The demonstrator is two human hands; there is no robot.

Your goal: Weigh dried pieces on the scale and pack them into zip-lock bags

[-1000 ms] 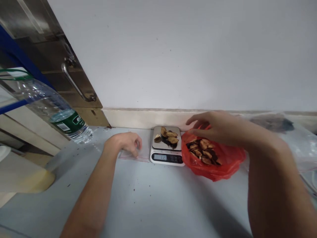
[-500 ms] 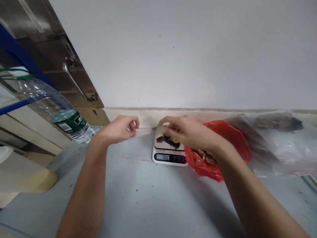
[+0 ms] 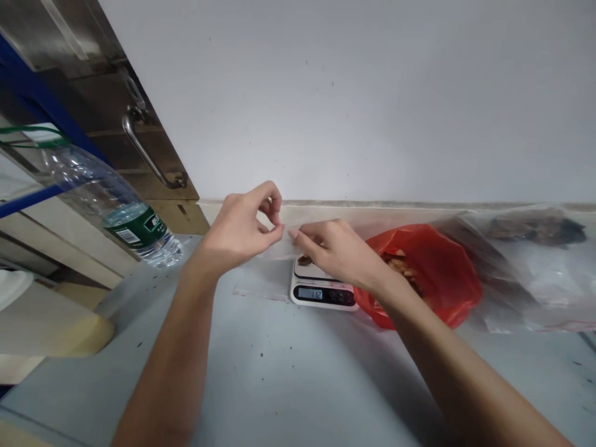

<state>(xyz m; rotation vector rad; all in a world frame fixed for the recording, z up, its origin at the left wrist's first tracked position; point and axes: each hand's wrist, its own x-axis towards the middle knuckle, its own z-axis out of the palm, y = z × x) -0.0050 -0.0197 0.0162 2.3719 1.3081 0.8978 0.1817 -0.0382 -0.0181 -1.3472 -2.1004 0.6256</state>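
My left hand [image 3: 246, 226] pinches the edge of a small clear plastic bag [image 3: 274, 249] between thumb and forefinger. Close beside it, my right hand [image 3: 333, 248] has its fingers drawn together at the bag's other side, over the scale. The white kitchen scale [image 3: 326, 302] has a lit display and lies under my right hand, which hides much of its pan. A dark dried piece [image 3: 305, 260] shows on the pan; others there are hidden. Right of the scale, a red plastic bag [image 3: 454, 276] stands open with brown dried slices [image 3: 400, 267] inside.
Another clear bag [image 3: 559, 279] with dark contents lies at the right by the wall. At the left are a large water bottle [image 3: 135, 226] and a pale container [image 3: 51, 323]. Dark crumbs dot the grey tabletop [image 3: 261, 385].
My left hand has risen and moved right, lifting the clear plastic bag. The right hand has left the dried pieces on the scale and come to the bag. The red bag's opening shows wider.
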